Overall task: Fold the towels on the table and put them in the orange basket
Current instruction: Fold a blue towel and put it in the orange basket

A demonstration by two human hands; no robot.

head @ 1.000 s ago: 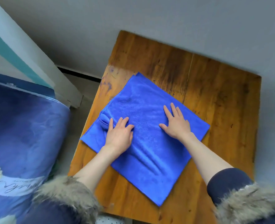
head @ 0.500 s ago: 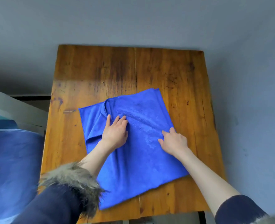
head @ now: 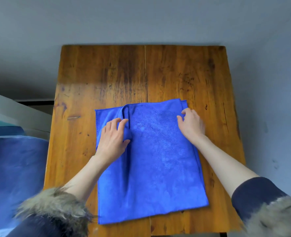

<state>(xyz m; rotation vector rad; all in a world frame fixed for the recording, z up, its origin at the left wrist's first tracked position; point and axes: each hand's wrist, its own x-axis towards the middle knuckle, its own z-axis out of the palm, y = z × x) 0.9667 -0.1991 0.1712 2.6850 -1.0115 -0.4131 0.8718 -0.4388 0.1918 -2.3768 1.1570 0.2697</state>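
Lying flat on the near half of the wooden tabletop, the blue towel is spread with its long sides running away from the person. Along its left side a strip is doubled over, leaving a raised ridge that curves round near the far left corner. At the far right corner a second layer's edge peeks out just beyond the top one.

Both hands are on the cloth, well apart, one at each far corner. The left hand rests on the doubled strip, thumb and forefinger curled round a small bunch of fabric on the ridge. The right hand sits at the far right edge with its fingers bent down onto the cloth; the fingertips seem to catch the hem, but whether they truly pinch it or only press is hard to make out.

Dark sleeves with fur cuffs are blurred and cut off by the bottom of the view. The tabletop's near edge is partly hidden behind the arms. At the left, a blue bedcover is cropped by the frame, with a pale board slanting behind it. Grey wall fills the rest. No basket appears in view.
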